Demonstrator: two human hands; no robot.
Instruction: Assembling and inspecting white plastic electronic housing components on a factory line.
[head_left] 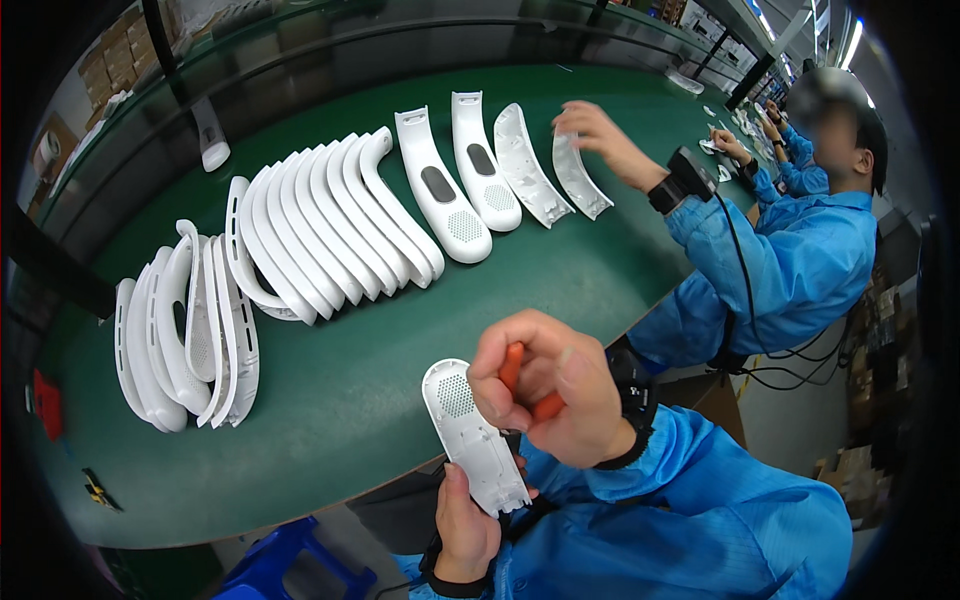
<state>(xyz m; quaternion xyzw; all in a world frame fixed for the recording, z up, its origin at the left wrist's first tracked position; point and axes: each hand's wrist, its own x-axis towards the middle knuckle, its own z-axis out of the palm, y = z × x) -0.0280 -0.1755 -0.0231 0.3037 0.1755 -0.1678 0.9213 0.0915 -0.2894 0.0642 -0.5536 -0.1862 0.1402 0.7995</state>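
My left hand point(468, 528) grips the lower end of a white curved plastic shell point(472, 440), its hollow inner side facing up and a patch of small holes at its far end. My right hand point(552, 390) is raised over the shell's right side, fingers curled around a tool with two orange handles point(513, 366). The tool's working end is hidden, so I cannot tell its exact kind. Ahead on the green table stand two white shells with dark oval windows point(438, 185), set side by side.
A long row of nested white shells point(330, 225) spans the table's middle, with another group point(185, 345) at left. A co-worker's hand point(605, 140) is over a shell half point(578, 180) at the far right. Yellow-handled cutters point(98, 490) and a blue stool point(295, 565) are at near left.
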